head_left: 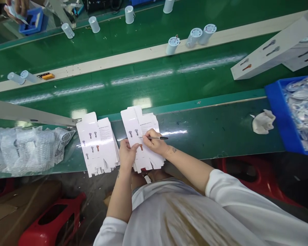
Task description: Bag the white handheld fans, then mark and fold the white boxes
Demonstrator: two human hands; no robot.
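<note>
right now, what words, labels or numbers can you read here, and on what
None can be read.
Carton stack, held by the left hand, with the pen in the right hand: print block too small and blurred.
Second stack: print block too small as well.
Boxes top right: pictures only, no legible text.

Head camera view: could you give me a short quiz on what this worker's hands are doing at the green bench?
1. True or false: the right hand holds a slim silver-and-black pen.
2. What does the left hand pinch? A) a stack of flat white printed cartons B) a red cup C) a metal spoon
3. Fill in: the crumpled white cloth lies beside the ___ plastic bin.
Key: 1 true; 2 A; 3 blue.
</note>
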